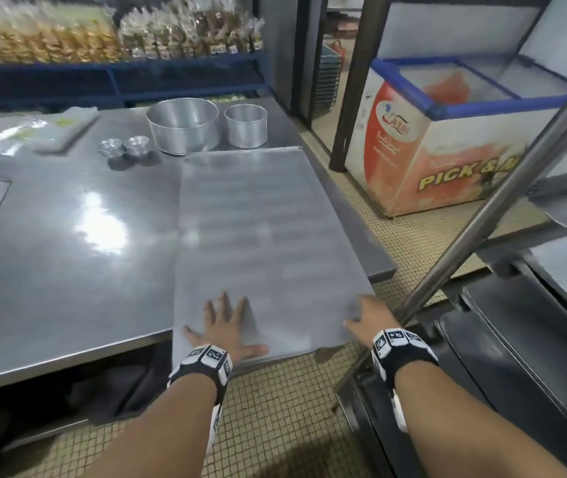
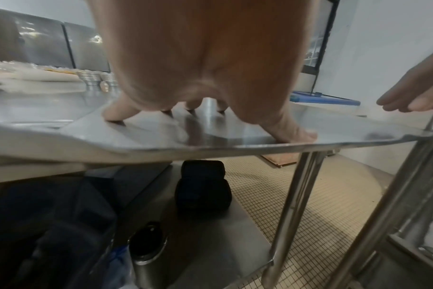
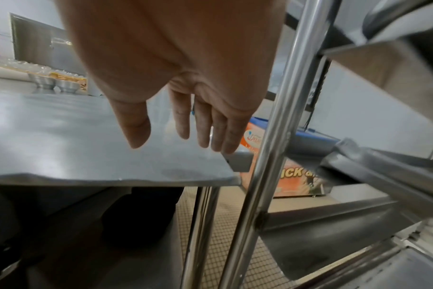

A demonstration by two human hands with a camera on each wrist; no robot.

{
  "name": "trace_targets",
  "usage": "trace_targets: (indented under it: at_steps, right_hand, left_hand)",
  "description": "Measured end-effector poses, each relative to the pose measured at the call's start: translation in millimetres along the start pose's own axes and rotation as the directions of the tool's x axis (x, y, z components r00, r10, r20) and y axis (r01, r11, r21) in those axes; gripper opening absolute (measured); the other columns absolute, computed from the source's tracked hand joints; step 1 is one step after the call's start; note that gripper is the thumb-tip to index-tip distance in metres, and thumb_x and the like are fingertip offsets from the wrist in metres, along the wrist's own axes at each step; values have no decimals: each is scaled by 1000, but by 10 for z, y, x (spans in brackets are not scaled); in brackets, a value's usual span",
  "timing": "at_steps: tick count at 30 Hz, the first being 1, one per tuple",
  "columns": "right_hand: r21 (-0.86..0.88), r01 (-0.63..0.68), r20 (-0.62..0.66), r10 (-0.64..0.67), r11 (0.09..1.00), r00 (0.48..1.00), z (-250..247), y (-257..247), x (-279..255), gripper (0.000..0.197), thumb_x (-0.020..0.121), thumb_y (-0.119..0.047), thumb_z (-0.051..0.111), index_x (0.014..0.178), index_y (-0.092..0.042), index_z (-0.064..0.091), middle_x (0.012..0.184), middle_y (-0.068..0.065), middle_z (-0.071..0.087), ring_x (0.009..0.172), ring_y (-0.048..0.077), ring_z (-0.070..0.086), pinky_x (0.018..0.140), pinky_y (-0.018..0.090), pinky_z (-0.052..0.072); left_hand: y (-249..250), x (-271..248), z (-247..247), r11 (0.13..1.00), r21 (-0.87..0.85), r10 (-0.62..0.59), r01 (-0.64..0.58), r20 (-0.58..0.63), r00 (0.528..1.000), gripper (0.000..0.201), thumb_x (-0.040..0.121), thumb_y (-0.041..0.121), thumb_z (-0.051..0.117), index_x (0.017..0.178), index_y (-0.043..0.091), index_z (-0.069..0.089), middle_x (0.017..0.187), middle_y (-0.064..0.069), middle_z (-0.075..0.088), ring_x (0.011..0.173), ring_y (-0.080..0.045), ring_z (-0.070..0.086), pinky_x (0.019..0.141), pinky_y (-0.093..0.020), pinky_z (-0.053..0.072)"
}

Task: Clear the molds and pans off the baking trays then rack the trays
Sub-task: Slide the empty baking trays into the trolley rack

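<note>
A large flat grey baking tray (image 1: 268,243) lies on the steel table (image 1: 68,257), its near end overhanging the table's front edge. My left hand (image 1: 226,326) presses flat on the tray's near end with fingers spread (image 2: 114,115). My right hand (image 1: 368,315) hovers open over the tray's near right corner (image 3: 210,164), its straight fingers (image 3: 203,127) just above the surface. Two round pans (image 1: 185,124) (image 1: 245,125) and two small fluted molds (image 1: 111,148) (image 1: 136,145) stand on the table beyond the tray.
A tray rack with a slanted steel post (image 1: 482,208) and runners (image 3: 373,172) stands right beside my right hand. Behind it is a chest freezer (image 1: 430,139). Plastic bags (image 1: 33,132) lie at the table's far left. Bags and a bottle (image 2: 148,254) sit on the lower shelf.
</note>
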State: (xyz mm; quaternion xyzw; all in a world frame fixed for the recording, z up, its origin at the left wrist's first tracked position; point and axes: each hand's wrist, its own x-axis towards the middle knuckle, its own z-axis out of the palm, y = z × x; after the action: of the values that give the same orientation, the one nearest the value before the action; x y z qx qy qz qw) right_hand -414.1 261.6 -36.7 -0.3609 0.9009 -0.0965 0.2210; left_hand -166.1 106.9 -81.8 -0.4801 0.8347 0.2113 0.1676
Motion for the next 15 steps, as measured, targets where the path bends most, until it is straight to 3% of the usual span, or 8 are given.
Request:
trace_targets:
  at_steps: [2, 4, 6, 8, 11, 15]
  right_hand:
    - [81, -50, 1, 50, 995, 999, 86, 54, 52, 60, 78, -27, 72, 132, -12, 50, 134, 11, 49, 122, 27, 52, 105, 39, 45]
    - [157, -113, 28, 110, 981, 994, 170, 109, 76, 94, 74, -36, 78, 150, -12, 28, 153, 13, 27, 141, 31, 31, 116, 46, 31]
    - [162, -160, 23, 158, 974, 987, 211, 156, 51, 116, 71, -46, 80, 156, -12, 9, 161, 11, 10, 149, 32, 11, 120, 49, 18]
    - [120, -189, -1, 191, 975, 982, 239, 180, 5, 127, 66, -57, 79, 156, -13, 1, 163, 8, 7, 149, 32, 6, 120, 50, 13]
    - [94, -242, -1, 243, 966, 970, 273, 176, -63, 135, 55, -68, 79, 155, -14, 5, 161, 9, 15, 147, 33, 15, 118, 54, 20]
    - [227, -310, 8, 316, 923, 949, 480, 333, 53, 144, 14, -74, 79, 137, -16, 34, 139, 8, 47, 130, 35, 46, 103, 56, 42]
  left_hand:
    - [-8, -84, 64, 1000, -7, -15, 15, -5, 1000, 122, 62, 90, 56, 154, 48, -13, 162, 8, -30, 151, -30, -23, 107, -79, 7]
    - [-10, -187, 122, 1000, -3, -28, 28, -18, 999, 123, 61, 92, 55, 153, 49, -13, 162, 8, -29, 152, -30, -21, 108, -79, 7]
    - [-18, -296, 182, 999, 16, -32, 33, -32, 999, 123, 60, 94, 52, 153, 49, -14, 163, 7, -29, 152, -30, -19, 108, -79, 8]
    - [-27, -409, 252, 999, 22, -42, 43, -34, 999, 123, 59, 95, 51, 153, 49, -15, 162, 8, -30, 152, -30, -19, 109, -77, 10]
    - [-26, -569, 336, 998, 8, -57, 57, -53, 997, 123, 60, 93, 55, 152, 50, -15, 163, 9, -28, 153, -29, -18, 110, -76, 10]
    - [-23, -704, 358, 996, -41, -84, 81, -78, 993, 129, 58, 87, 64, 154, 45, -11, 164, 10, -24, 153, -27, -16, 112, -74, 9]
